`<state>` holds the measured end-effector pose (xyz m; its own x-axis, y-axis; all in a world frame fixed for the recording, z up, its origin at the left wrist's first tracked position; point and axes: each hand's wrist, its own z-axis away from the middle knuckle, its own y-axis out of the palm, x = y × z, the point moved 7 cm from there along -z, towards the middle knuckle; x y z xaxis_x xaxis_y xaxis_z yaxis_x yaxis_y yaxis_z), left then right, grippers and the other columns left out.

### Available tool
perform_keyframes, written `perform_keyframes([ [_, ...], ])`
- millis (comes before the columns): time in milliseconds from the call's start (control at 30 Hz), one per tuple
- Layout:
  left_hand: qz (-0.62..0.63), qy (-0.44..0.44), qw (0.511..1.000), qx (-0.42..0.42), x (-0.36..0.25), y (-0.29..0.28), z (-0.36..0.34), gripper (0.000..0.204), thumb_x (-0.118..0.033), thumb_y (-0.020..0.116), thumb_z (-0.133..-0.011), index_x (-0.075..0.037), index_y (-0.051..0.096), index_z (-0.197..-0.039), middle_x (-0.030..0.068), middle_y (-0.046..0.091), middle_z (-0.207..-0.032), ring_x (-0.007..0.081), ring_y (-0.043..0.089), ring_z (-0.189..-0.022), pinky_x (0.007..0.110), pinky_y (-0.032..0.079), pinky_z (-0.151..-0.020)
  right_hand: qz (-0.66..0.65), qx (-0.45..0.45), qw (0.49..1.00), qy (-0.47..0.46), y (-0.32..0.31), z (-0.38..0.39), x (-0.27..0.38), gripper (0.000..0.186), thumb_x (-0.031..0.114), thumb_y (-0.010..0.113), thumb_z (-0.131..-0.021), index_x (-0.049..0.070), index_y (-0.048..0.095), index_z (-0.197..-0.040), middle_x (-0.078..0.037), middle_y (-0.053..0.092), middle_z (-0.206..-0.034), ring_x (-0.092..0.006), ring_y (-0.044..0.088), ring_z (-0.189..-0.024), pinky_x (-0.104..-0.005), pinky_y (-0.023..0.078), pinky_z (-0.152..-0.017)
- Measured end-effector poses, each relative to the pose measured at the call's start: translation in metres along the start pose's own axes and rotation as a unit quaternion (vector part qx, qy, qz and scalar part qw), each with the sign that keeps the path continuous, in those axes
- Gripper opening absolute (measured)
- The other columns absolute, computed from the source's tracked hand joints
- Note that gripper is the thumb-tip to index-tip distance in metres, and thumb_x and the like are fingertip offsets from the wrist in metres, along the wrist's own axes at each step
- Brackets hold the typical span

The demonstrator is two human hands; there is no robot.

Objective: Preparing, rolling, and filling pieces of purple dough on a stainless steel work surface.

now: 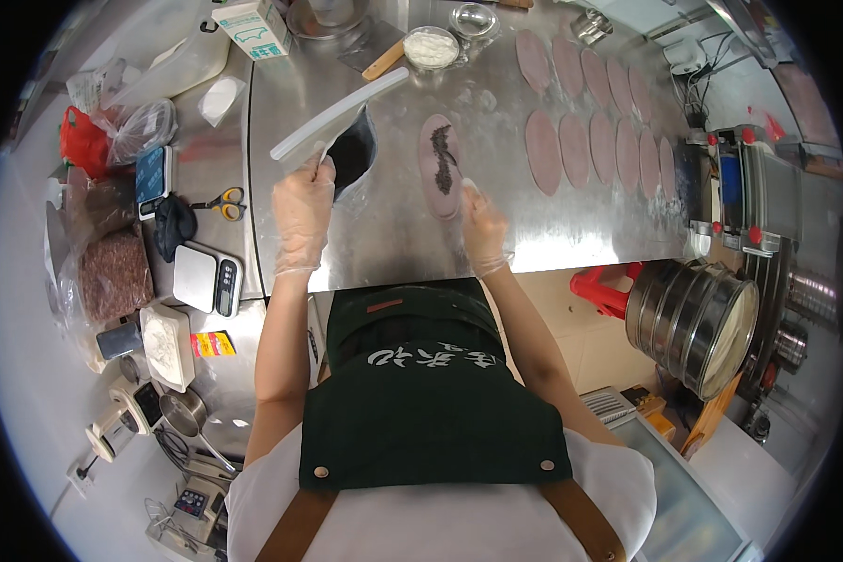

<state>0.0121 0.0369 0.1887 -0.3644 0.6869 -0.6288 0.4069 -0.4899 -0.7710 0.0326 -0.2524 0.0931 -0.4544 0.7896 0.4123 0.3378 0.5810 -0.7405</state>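
Observation:
My left hand [304, 211], in a clear glove, is closed on the edge of an open pouch of dark filling [352, 161]. Along the pouch's top runs a long whitish translucent strip [337, 114]. A flat pink dough oval [442, 208] lies to the right of the pouch, with a line of dark crumbly filling [442, 161] down its middle. Beside the oval's right edge is my right hand [484, 229], also gloved. Its fingers are curled and pinched together near the filling; whatever they hold is too small to make out.
Two rows of pink dough ovals [574, 150] lie at the right. At the back stand a bowl of white powder [431, 47], a glass bowl [474, 21] and a carton [253, 28]. Scissors [223, 203] and a scale [206, 279] are left. Stacked round sieves [688, 323] stand at lower right.

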Motion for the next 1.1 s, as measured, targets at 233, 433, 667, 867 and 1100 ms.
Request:
perform_keyframes([
  [233,-0.069,0.032,0.997,-0.009,-0.01,0.006,0.014,0.03,-0.027,0.062,-0.088,-0.012,0.073,-0.111,0.0214,0.062,-0.065,0.0371,0.064,-0.059,0.044,0.051,-0.057,-0.427,-0.096,0.783,0.443,-0.043,-0.023,-0.035,0.026,0.025,0.055,-0.099,0.004,0.07,-0.101,-0.009,0.071,-0.095,-0.0167,0.067,-0.069,-0.0248,0.046,-0.059],
  [433,-0.063,0.091,0.993,-0.05,-0.022,0.018,0.028,0.027,-0.02,0.06,-0.088,-0.008,0.073,-0.108,0.0183,0.061,-0.06,0.034,0.062,-0.052,0.043,0.05,-0.052,-0.365,0.04,0.923,0.12,-0.089,-0.088,0.087,0.018,0.018,0.057,-0.097,0.004,0.068,-0.098,-0.009,0.072,-0.099,-0.018,0.069,-0.071,-0.0279,0.052,-0.057],
  [667,-0.051,0.069,0.996,-0.033,-0.018,0.018,0.038,0.027,-0.017,0.059,-0.089,-0.007,0.072,-0.11,0.0169,0.06,-0.057,0.0326,0.061,-0.05,0.042,0.049,-0.051,-0.14,0.163,0.958,-0.19,0.003,-0.103,0.134,0.009,0.011,0.064,-0.083,0.009,0.068,-0.091,-0.005,0.07,-0.083,-0.0233,0.067,-0.066,-0.0332,0.051,-0.054],
  [867,-0.036,0.069,0.996,-0.042,-0.019,0.018,0.04,0.026,-0.018,0.059,-0.09,-0.008,0.072,-0.109,0.0165,0.06,-0.058,0.0322,0.061,-0.051,0.041,0.049,-0.051,-0.149,0.218,0.959,-0.104,0.023,-0.095,0.128,0.006,0.013,0.065,-0.077,0.008,0.065,-0.076,-0.01,0.066,-0.071,-0.0292,0.066,-0.066,-0.0426,0.049,-0.056],
  [1100,-0.056,0.098,0.993,-0.036,-0.026,0.028,0.04,0.024,-0.02,0.06,-0.09,-0.012,0.073,-0.109,0.0158,0.061,-0.061,0.0308,0.061,-0.051,0.041,0.049,-0.052,-0.2,0.178,0.957,0.114,0.026,-0.088,0.091,0.012,0.019,0.064,-0.085,0.011,0.072,-0.084,-0.012,0.066,-0.068,-0.0316,0.065,-0.064,-0.0408,0.05,-0.059],
])
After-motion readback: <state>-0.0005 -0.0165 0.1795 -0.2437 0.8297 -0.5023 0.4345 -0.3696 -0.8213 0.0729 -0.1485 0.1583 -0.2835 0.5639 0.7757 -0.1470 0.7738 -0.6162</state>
